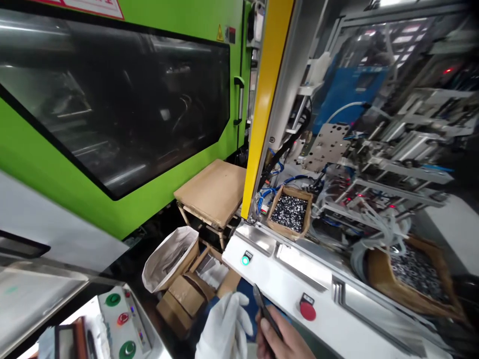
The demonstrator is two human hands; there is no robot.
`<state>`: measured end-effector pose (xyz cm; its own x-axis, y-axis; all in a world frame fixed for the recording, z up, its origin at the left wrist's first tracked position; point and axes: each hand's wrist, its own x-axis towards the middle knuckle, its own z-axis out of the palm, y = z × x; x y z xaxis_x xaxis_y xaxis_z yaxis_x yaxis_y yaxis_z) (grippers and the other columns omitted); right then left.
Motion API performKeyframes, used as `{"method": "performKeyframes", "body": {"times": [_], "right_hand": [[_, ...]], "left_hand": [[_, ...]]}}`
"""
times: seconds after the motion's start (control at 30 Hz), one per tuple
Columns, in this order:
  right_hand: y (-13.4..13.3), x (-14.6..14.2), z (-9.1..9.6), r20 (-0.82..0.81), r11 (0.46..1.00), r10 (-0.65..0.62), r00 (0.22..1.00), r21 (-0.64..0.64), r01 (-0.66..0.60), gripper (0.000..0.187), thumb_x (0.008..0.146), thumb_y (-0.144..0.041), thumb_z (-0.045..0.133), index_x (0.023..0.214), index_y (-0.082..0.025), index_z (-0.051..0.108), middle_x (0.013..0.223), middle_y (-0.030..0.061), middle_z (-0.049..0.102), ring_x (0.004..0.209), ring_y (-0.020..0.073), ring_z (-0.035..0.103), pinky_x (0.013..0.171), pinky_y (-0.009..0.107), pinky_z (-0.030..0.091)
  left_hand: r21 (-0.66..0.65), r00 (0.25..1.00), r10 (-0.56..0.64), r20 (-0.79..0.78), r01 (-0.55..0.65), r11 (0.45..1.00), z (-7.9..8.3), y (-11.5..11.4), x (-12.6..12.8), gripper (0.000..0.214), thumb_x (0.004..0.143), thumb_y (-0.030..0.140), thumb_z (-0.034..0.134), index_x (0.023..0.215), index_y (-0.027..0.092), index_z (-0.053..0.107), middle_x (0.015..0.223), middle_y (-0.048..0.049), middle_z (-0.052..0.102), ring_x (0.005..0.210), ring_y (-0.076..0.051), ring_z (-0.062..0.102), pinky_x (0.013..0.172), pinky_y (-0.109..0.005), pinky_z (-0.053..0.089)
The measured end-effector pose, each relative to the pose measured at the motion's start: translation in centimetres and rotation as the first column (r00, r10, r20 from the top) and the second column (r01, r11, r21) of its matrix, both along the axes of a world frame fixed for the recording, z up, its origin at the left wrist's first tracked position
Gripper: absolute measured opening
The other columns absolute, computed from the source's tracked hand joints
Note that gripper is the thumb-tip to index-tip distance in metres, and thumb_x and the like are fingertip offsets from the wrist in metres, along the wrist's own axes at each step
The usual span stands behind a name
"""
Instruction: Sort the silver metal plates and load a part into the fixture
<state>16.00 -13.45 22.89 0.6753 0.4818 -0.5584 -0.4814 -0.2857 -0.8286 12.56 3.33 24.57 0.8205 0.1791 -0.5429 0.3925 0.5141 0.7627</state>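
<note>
My bare right hand [284,339] fingers pinch dark tweezers [265,309], tips pointing up-left; my gloved left hand [224,329] is beside them, fingers loosely curled.

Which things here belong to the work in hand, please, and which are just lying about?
In hand: tweezers held by the bare right hand; gloved left hand beside it.
Lying about: cardboard box of small parts; lined box; red button.

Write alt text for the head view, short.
A bare right hand holds dark tweezers beside a white-gloved left hand, in front of a white machine panel with a red button. Behind sits a cardboard box of small dark parts.
</note>
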Motion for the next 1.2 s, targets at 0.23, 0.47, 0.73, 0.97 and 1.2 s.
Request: {"method": "performKeyframes", "body": {"times": [0.23, 0.47, 0.73, 0.97, 1.2], "right_hand": [[-0.3, -0.1, -1.6, 0.042, 0.973, 0.17, 0.985, -0.165, -0.161, 0.077, 0.083, -0.082, 0.042, 0.139, -0.029, 0.053, 0.099, 0.0091, 0.073, 0.085, 0.0265, 0.068, 0.08, 0.033, 0.053], [-0.7, 0.4, -1.1, 0.102, 0.95, 0.247, 0.964, -0.221, -0.22, 0.078, 0.087, -0.078, 0.038, 0.144, -0.026, 0.052, 0.105, 0.0114, 0.074, 0.104, 0.0298, 0.066, 0.093, 0.034, 0.051], [-1.2, -0.1, 0.2, 0.155, 0.949, 0.235, 0.959, -0.25, -0.192, 0.066, 0.091, -0.071, 0.042, 0.14, -0.03, 0.057, 0.116, 0.0079, 0.073, 0.116, 0.0296, 0.062, 0.1, 0.032, 0.048], [-1.1, 0.2, 1.7, 0.179, 0.959, 0.209, 0.961, -0.232, -0.165, 0.071, 0.089, -0.074, 0.043, 0.137, -0.025, 0.061, 0.138, 0.0068, 0.064, 0.128, 0.0307, 0.056, 0.105, 0.032, 0.047], [-1.1, 0.1, 2.4, 0.195, 0.95, 0.241, 0.951, -0.247, -0.19, 0.071, 0.09, -0.073, 0.042, 0.138, -0.024, 0.061, 0.14, 0.0074, 0.062, 0.13, 0.0311, 0.055, 0.107, 0.033, 0.046]], "left_hand": [[-0.34, 0.999, 0.013, -0.042, -0.026, 0.94, -2.9, 0.1, -0.5, 0.06, 0.06, 0.051, 0.085, 0.109, 0.02, 0.07, 0.091, -0.0104, 0.077, 0.077, -0.022, 0.071, 0.077, -0.036, 0.059], [-0.298, 1.0, -0.002, -0.006, 0.0, 0.954, -3.1, -0.3, -0.2, 0.046, 0.065, 0.046, 0.084, 0.1, 0.018, 0.074, 0.097, -0.0122, 0.077, 0.088, -0.021, 0.072, 0.094, -0.038, 0.056], [-0.009, 1.0, -0.016, 0.004, 0.016, 1.0, -2.7, -0.3, 0.2, 0.049, 0.069, 0.049, 0.08, 0.105, 0.017, 0.072, 0.116, -0.0155, 0.073, 0.112, -0.026, 0.066, 0.102, -0.036, 0.053], [-0.088, 0.985, -0.137, 0.104, 0.147, 0.985, -2.5, -0.6, 0.6, 0.036, 0.078, 0.049, 0.071, 0.094, 0.017, 0.07, 0.086, -0.0096, 0.073, 0.086, -0.023, 0.068, 0.094, -0.041, 0.055], [-0.042, 0.99, -0.119, 0.077, 0.123, 0.992, -2.8, -0.5, 0.2, 0.041, 0.074, 0.054, 0.073, 0.094, 0.018, 0.071, 0.088, -0.01, 0.073, 0.09, -0.023, 0.067, 0.099, -0.041, 0.051]]}}
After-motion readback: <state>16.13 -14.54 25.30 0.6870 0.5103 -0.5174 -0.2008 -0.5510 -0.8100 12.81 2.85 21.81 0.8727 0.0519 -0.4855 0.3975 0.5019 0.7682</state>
